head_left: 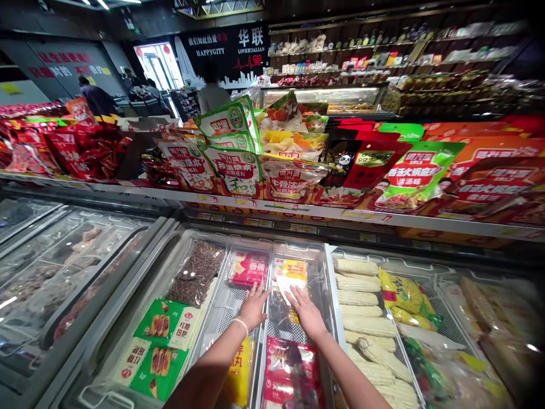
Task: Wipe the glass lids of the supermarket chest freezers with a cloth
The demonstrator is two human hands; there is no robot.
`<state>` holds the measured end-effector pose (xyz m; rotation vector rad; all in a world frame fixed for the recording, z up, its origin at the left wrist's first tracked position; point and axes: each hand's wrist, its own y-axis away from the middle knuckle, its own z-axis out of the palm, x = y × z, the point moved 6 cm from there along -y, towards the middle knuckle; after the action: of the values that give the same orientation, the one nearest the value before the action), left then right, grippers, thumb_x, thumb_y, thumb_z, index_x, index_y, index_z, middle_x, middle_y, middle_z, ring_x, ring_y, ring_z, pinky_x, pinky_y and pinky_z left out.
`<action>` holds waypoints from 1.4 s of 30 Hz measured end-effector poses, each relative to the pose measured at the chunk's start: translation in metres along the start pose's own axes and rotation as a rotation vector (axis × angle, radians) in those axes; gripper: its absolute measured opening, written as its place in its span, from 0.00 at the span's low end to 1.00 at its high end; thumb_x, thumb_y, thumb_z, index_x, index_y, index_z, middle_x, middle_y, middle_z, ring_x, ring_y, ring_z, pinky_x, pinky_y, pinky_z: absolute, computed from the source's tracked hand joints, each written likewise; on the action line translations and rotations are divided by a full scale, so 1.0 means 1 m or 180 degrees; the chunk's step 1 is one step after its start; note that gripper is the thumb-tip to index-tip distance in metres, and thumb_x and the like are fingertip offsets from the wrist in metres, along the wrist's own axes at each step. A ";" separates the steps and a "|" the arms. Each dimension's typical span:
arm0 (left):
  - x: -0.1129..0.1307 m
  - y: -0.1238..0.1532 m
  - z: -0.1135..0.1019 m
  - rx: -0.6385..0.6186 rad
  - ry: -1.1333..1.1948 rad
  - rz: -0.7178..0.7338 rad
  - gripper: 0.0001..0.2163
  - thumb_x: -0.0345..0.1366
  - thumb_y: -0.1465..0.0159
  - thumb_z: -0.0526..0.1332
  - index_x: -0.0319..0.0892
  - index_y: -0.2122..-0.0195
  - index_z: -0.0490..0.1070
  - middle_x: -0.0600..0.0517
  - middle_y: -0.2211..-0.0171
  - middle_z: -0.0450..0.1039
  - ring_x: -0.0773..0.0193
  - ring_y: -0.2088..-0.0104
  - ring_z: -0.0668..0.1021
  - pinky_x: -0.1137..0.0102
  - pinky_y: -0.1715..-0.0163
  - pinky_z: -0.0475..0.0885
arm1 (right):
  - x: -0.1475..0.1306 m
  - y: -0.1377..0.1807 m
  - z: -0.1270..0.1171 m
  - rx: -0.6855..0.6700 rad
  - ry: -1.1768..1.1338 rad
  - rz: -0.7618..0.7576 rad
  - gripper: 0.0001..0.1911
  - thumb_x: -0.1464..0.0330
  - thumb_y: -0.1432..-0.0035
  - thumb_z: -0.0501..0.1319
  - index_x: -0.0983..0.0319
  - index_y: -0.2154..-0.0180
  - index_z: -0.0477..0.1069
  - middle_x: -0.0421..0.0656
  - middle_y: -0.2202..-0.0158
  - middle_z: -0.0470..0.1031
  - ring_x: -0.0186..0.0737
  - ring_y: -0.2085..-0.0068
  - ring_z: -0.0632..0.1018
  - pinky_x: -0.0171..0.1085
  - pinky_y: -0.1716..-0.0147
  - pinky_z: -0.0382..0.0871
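Note:
Both my hands reach into an open chest freezer (327,267). My left hand (254,307), a thin bracelet on its wrist, lies with fingers spread over the divider next to a pink and red frozen pack (248,268). My right hand (305,309) is stretched flat, its fingertips touching a yellow and white pack (290,276) in the middle bin. Neither hand grips anything. Red packs (290,369) lie below my right forearm and a yellow pack (239,378) below my left.
Green packs (159,343) and a bag of dark grains (196,271) fill the left bin; corn cobs (366,318) fill the right one. A closed glass-lid freezer (59,272) stands left. A shelf (323,213) of sauce packets runs above. People stand far back left.

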<state>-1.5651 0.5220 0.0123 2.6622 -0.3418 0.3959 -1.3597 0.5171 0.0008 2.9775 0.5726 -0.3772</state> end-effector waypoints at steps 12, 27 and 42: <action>0.007 -0.001 -0.031 0.0259 -0.0160 0.0062 0.39 0.44 0.47 0.68 0.57 0.34 0.57 0.53 0.32 0.54 0.50 0.32 0.55 0.58 0.35 0.55 | -0.008 -0.011 -0.004 -0.0013 -0.0099 0.0348 0.41 0.84 0.44 0.46 0.50 0.33 0.55 0.37 0.29 0.49 0.39 0.29 0.48 0.43 0.33 0.48; -0.014 -0.032 -0.037 -0.0075 -0.0127 -0.0020 0.49 0.47 0.52 0.71 0.55 0.31 0.49 0.52 0.27 0.33 0.42 0.29 0.41 0.48 0.33 0.46 | 0.017 -0.010 -0.010 0.0050 -0.0092 0.0139 0.42 0.84 0.45 0.46 0.48 0.33 0.56 0.36 0.29 0.51 0.36 0.30 0.51 0.43 0.33 0.51; -0.008 -0.036 -0.044 -0.0103 -0.0126 0.0015 0.46 0.45 0.50 0.69 0.54 0.31 0.51 0.52 0.27 0.35 0.44 0.29 0.41 0.49 0.33 0.46 | 0.020 -0.022 -0.016 0.0006 -0.0193 0.0162 0.40 0.83 0.43 0.45 0.50 0.34 0.57 0.36 0.29 0.51 0.37 0.30 0.50 0.44 0.33 0.50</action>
<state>-1.5710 0.5745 0.0343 2.6411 -0.3637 0.3368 -1.3465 0.5465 0.0106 2.9640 0.4896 -0.4622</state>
